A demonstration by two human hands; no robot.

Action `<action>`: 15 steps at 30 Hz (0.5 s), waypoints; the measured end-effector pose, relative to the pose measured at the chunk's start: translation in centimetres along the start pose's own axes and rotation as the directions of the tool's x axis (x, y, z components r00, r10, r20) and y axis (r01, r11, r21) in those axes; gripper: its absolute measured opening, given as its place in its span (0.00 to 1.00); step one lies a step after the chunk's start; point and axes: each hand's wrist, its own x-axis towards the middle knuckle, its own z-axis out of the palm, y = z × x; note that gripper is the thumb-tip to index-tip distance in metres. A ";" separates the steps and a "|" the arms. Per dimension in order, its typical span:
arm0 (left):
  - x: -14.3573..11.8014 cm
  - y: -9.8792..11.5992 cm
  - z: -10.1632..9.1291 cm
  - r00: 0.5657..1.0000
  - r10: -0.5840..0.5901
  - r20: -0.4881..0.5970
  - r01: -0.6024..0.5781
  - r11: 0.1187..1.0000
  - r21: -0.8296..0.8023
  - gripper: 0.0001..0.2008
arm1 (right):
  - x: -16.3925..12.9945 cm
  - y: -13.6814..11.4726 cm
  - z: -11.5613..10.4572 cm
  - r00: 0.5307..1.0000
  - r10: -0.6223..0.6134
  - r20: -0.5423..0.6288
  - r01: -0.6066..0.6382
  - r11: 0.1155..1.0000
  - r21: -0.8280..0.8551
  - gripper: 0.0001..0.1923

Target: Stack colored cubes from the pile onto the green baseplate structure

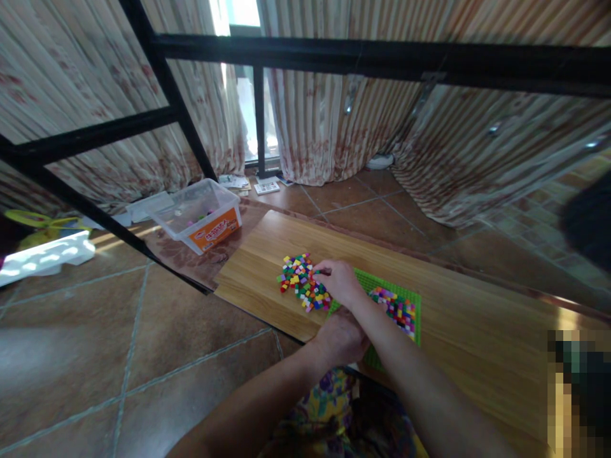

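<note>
Right hand (340,280): fingers pinched into loose brick pile (302,282), nine o'clock of green baseplate (411,298). Left hand (340,337): curled at board edge (267,318), grip unclear. Picking stage; next likely needs careful stud alignment.

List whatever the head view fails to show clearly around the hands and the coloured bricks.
- Head view: the green studded baseplate is partly covered by the right forearm and right hand.
- What the right fingertips pinch at the pile of small multicoloured bricks is too small to tell.
- The left hand shows only its back; its grip is hidden.
- The clear plastic tub contents are blurred.
</note>
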 end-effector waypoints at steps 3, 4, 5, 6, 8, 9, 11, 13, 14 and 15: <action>0.0 0.0 -0.3 1.000 0.005 -0.007 -0.005 0.997 -0.079 0.28 | 0.0 0.2 -0.1 1.000 -0.027 -0.017 0.027 0.999 0.030 0.06; 0.0 0.0 -0.3 1.000 0.008 -0.003 -0.008 0.997 -0.082 0.28 | -0.1 0.2 -0.1 0.999 -0.029 -0.028 0.029 0.999 0.023 0.06; 0.0 0.0 -0.3 1.000 0.010 0.000 -0.010 0.997 -0.078 0.28 | -0.1 0.2 -0.1 0.999 -0.028 -0.040 0.028 1.000 0.010 0.06; -0.1 0.0 -0.3 1.000 0.010 0.007 -0.009 0.997 -0.074 0.28 | -0.1 0.2 -0.1 0.998 -0.026 -0.049 0.025 1.000 -0.004 0.06; -0.1 0.0 0.0 1.000 0.003 0.014 -0.002 0.998 -0.065 0.28 | -0.1 0.3 -0.1 0.998 -0.037 -0.051 0.036 0.999 -0.028 0.07; -0.1 0.0 0.2 1.000 -0.002 0.010 0.002 0.998 -0.058 0.28 | -0.1 0.3 -0.1 0.997 -0.053 -0.053 0.051 0.998 -0.036 0.07; -0.1 0.1 0.4 1.000 -0.006 -0.002 0.006 0.999 -0.033 0.27 | -0.1 0.3 0.1 0.993 -0.101 -0.055 0.099 0.994 -0.048 0.08; -0.2 0.1 0.5 1.000 -0.005 -0.009 0.005 1.000 0.002 0.27 | 0.0 0.3 0.2 0.985 -0.163 -0.048 0.159 0.984 -0.078 0.09; -0.2 0.2 0.4 1.000 0.001 -0.003 -0.001 1.000 0.020 0.28 | -0.1 0.2 0.2 0.980 -0.193 -0.038 0.189 0.977 -0.099 0.10; -0.2 0.2 0.4 1.000 0.012 0.012 -0.012 0.999 0.038 0.28 | -0.1 0.1 0.3 0.975 -0.219 -0.020 0.216 0.969 -0.118 0.11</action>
